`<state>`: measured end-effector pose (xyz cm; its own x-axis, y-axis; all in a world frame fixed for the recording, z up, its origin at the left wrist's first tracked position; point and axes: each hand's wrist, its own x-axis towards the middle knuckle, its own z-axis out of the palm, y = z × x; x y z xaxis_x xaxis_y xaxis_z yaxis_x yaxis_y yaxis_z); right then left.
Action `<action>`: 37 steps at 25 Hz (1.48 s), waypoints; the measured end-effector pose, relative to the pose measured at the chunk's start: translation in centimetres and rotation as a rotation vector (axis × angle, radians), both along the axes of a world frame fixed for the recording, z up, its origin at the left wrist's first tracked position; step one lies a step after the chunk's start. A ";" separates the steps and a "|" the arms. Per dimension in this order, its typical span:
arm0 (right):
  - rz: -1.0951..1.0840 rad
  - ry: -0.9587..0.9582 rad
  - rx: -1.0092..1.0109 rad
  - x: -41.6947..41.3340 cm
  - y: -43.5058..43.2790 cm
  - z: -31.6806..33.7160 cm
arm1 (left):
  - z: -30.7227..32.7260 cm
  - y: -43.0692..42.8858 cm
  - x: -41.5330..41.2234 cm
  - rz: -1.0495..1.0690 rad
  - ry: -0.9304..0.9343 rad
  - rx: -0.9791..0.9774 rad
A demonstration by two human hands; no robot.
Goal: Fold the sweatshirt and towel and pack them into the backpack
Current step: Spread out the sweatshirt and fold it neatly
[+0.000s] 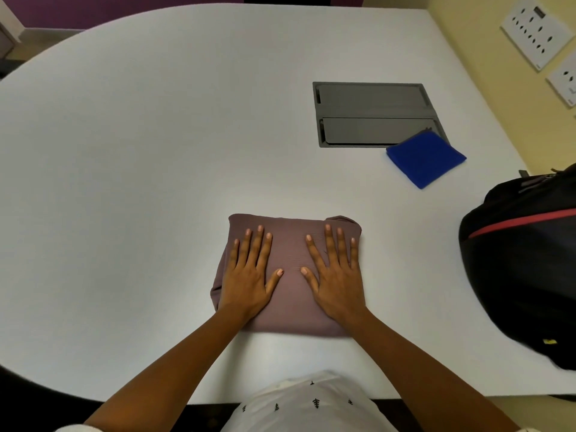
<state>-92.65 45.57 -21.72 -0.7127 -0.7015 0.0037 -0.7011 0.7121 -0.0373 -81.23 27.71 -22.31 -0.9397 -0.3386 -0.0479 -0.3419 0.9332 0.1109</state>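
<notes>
Sweatshirt (290, 272), mauve and folded into a thick rectangular bundle, lies flat on the white table (140, 151) right in front of the person. Both hands press down on top of it with straight, spread fingers, grasping nothing. The left hand (249, 275) covers the bundle's left half, its thumb angled inward toward the middle. The right hand (336, 275) covers the right half, its thumb pointing inward too, so the two thumb tips sit near each other but apart. A rolled edge of fabric shows at the bundle's far right corner.

Farther out to the right, a blue towel (425, 159), folded into a small square, rests on the table, one corner overlapping the near right corner of a grey hatch (371, 113) set flush into the tabletop. A black backpack (526, 260) with a red stripe sits at the table's right edge, well apart from the sweatshirt and near the towel. On the yellow wall beyond, white socket plates (534, 35) are mounted. A white patterned shirt (308, 403) shows at the bottom of the view.
</notes>
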 end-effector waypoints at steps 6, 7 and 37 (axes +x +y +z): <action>0.024 -0.058 -0.176 -1.9 -0.4 1.6 | 3.1 -1.1 -1.8 0.058 0.128 0.220; 0.031 -0.100 -0.186 -2.8 -0.7 2.5 | 3.7 -1.7 -2.4 0.070 0.155 0.225; 0.490 0.538 -0.322 -9.3 -2.0 12.0 | 12.3 -5.7 -5.8 -0.313 0.672 -0.211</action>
